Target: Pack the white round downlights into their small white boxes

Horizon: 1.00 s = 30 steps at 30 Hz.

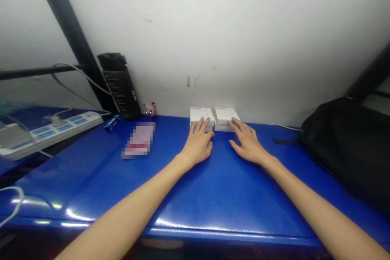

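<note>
White left box (201, 113) touched from front by left hand (197, 144), right box (224, 113) by right hand (247, 143); fingers (205, 126) loosely spread, nothing gripped.

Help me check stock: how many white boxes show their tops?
2: the left box at the left hand, the right box at the right hand. Others may be hidden underneath.

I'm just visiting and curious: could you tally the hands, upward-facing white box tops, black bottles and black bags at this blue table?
Hands: 2 (left hand, right hand)
White box tops: 2 (left box top, right box top)
Black bottle: 1
Black bag: 1
Total: 6
</note>
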Available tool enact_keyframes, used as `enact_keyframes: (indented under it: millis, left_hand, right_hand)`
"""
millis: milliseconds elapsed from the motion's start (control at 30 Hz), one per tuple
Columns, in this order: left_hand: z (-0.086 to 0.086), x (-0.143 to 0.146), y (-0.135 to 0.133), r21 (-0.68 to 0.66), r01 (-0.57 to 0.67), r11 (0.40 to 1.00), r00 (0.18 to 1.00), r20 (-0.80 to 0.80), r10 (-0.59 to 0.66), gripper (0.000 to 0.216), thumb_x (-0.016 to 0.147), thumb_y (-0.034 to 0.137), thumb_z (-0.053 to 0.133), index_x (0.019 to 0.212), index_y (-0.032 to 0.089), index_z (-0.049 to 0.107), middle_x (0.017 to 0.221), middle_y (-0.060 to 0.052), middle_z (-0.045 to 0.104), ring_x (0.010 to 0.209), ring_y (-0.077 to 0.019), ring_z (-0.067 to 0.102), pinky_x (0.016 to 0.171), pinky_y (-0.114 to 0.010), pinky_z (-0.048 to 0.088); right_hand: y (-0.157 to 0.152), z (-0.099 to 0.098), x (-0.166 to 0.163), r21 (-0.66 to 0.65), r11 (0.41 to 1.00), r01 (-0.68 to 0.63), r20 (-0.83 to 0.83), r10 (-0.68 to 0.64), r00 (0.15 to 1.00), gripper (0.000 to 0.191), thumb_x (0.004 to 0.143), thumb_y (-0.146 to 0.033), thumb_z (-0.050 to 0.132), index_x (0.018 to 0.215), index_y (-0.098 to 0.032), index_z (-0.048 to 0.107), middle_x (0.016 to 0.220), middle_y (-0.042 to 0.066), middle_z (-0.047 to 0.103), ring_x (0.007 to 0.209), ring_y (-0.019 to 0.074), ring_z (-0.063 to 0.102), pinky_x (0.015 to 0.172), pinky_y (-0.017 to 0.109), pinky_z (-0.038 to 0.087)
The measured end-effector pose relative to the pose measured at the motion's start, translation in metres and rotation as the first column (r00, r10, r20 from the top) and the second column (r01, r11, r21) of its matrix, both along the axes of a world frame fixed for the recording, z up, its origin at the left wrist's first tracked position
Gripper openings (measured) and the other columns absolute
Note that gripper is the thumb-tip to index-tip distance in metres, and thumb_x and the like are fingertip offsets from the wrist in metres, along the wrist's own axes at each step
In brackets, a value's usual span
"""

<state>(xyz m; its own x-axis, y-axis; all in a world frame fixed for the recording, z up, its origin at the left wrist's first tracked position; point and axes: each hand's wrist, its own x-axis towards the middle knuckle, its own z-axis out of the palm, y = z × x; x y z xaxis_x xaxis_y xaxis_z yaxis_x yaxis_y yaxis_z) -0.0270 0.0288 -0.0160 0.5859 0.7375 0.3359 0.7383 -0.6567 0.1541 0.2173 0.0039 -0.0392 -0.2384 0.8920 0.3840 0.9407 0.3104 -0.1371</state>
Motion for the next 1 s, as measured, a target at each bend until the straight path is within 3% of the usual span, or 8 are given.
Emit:
enact_keyframes:
  millis: [700, 1000]
  left_hand:
    - [0.0, 0.0, 0.0, -0.012, -0.002, 1.0, 1.0, -0.006, 0.002, 0.031, 0.094, 0.02, 0.059, 0.122, 0.02, 0.071, 0.175, -0.014, 0.026, 0.165, -0.0377, 0.017, 0.132, -0.063, 0.021]
    - [-0.003, -0.003, 0.011, -0.008, 0.006, 1.0, 1.0, 0.011, -0.006, 0.034, 0.094, 0.019, 0.058, 0.125, 0.012, 0.07, 0.176, -0.018, 0.023, 0.165, -0.0368, 0.013, 0.134, -0.056, 0.02]
  right_hand:
    - [0.0, -0.001, -0.002, 0.037, 0.999, -0.015, -0.071, 0.017, 0.997, 0.07, 0.097, -0.033, 0.051, 0.164, -0.025, 0.032, 0.173, 0.014, 0.032, 0.157, 0.0336, 0.034, 0.123, 0.059, 0.031]
    - [0.006, -0.008, -0.009, 0.148, 0.984, 0.102, -0.102, -0.087, 0.991, 0.072, 0.092, -0.03, 0.054, 0.161, -0.021, 0.034, 0.162, 0.018, 0.042, 0.148, 0.0378, 0.04, 0.12, 0.06, 0.035]
